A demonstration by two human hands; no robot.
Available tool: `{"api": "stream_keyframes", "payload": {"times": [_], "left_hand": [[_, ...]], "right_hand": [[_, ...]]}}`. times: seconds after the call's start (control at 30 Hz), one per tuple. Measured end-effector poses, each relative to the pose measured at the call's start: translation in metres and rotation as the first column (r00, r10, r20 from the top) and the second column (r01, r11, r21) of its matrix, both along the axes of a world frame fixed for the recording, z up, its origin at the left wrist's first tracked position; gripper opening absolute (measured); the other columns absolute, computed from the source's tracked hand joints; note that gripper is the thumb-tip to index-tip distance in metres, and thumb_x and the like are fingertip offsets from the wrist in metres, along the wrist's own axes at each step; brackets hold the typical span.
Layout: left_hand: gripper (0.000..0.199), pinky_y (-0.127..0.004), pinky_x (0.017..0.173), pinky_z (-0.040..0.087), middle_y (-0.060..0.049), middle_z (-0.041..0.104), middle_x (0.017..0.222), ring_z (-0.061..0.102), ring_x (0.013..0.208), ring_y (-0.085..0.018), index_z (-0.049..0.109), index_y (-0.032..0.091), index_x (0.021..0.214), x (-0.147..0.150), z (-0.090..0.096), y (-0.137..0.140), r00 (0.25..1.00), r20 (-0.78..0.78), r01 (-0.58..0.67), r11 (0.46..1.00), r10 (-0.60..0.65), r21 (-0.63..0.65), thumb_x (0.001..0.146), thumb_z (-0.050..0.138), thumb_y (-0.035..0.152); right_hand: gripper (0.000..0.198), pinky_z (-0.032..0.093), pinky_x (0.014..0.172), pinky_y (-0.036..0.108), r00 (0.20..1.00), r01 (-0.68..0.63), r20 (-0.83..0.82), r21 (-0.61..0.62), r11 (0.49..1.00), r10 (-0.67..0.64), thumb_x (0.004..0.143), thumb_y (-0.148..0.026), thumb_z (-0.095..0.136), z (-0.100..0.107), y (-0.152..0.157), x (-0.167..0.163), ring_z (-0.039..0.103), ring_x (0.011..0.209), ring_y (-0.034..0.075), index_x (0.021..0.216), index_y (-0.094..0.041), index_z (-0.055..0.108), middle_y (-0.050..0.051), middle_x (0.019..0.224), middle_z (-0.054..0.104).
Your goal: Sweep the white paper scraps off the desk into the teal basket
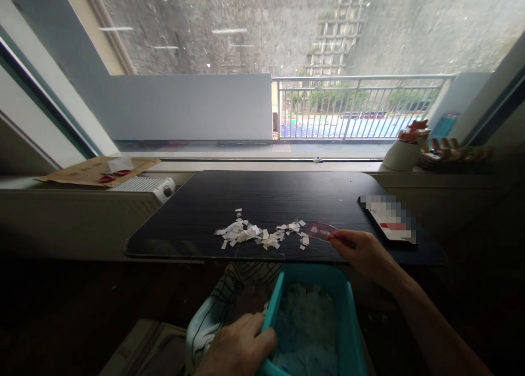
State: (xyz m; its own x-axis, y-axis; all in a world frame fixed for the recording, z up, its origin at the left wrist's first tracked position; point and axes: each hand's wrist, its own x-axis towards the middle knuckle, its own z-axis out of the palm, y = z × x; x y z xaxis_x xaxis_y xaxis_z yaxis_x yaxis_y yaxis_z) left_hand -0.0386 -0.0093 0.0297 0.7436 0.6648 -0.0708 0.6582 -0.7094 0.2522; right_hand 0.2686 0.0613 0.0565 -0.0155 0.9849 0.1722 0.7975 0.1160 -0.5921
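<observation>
Small white paper scraps (250, 233) lie in a loose heap near the front edge of the black table (279, 192). At the heap's right end, my right hand (363, 250) is closed on a flat, see-through pink plastic piece (321, 231), held low over the tabletop; its exact kind is unclear. Below the table edge stands a turquoise plastic bin (351, 321) with many pale scraps inside. My left hand (241, 343) grips the bin's left rim, thumb over the edge, some fingers hidden.
On the table's right lies a dark-edged phone or tablet (396, 223), its screen blurred. Red scissors (115, 175) rest on brown paper (77, 171) at the left sill. A white pot-like ornament (400, 151) stands on the right sill. A radiator (143, 189) adjoins the table's left.
</observation>
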Motion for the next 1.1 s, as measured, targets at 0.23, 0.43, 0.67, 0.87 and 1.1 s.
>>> {"api": "stream_keyframes", "payload": {"times": [0.23, 0.43, 0.67, 0.87, 1.1], "left_hand": [[0.014, -0.026, 0.055, 0.028, 0.0, 0.053, 0.083, 0.051, 0.077, -0.019, 0.046, 0.021, 0.075, 0.003, -0.006, 0.003, 0.998, 0.01, -0.054, 0.997, 0.055, -0.062, 0.073, 0.059, 0.019], [0.018, -0.026, 0.059, 0.03, -0.001, 0.053, 0.085, 0.051, 0.08, -0.02, 0.045, 0.021, 0.075, 0.006, -0.001, -0.001, 0.993, 0.023, -0.115, 0.99, 0.117, -0.076, 0.067, 0.06, 0.015], [0.02, -0.025, 0.06, 0.032, -0.001, 0.053, 0.085, 0.051, 0.08, -0.02, 0.046, 0.021, 0.075, 0.007, -0.005, 0.0, 0.993, 0.024, -0.111, 0.99, 0.114, -0.087, 0.062, 0.059, 0.012], [0.02, -0.025, 0.06, 0.033, -0.001, 0.054, 0.086, 0.052, 0.081, -0.02, 0.046, 0.021, 0.072, 0.006, -0.004, -0.002, 0.991, 0.021, -0.132, 0.987, 0.135, -0.093, 0.061, 0.059, 0.011], [0.019, -0.024, 0.062, 0.034, 0.001, 0.055, 0.088, 0.052, 0.083, -0.019, 0.048, 0.021, 0.074, 0.01, -0.001, -0.001, 0.989, 0.002, -0.149, 0.984, 0.15, -0.099, 0.063, 0.062, 0.012]], "right_hand": [[0.034, 0.037, 0.054, 0.023, 0.998, 0.064, -0.013, -0.023, 0.998, -0.065, 0.084, -0.042, 0.05, -0.001, -0.008, 0.003, 0.058, 0.058, 0.014, 0.091, -0.017, 0.073, 0.001, 0.065, 0.067], [0.033, 0.037, 0.054, 0.023, 0.998, 0.035, -0.041, -0.037, 0.999, -0.037, 0.085, -0.041, 0.05, 0.001, -0.018, -0.009, 0.059, 0.06, 0.015, 0.091, -0.019, 0.073, 0.001, 0.069, 0.069], [0.034, 0.04, 0.058, 0.025, 0.994, 0.105, -0.019, -0.022, 0.994, -0.105, 0.085, -0.041, 0.05, 0.003, -0.025, -0.003, 0.062, 0.064, 0.017, 0.095, -0.018, 0.072, 0.003, 0.073, 0.071], [0.033, 0.041, 0.059, 0.025, 0.995, 0.087, -0.045, -0.041, 0.995, -0.089, 0.085, -0.04, 0.05, 0.001, -0.023, -0.007, 0.064, 0.067, 0.018, 0.095, -0.017, 0.072, 0.004, 0.078, 0.073], [0.031, 0.038, 0.053, 0.024, 0.999, 0.028, -0.019, -0.01, 1.0, -0.028, 0.086, -0.038, 0.048, 0.005, -0.02, -0.02, 0.06, 0.057, 0.015, 0.088, -0.018, 0.073, 0.002, 0.066, 0.069]]}}
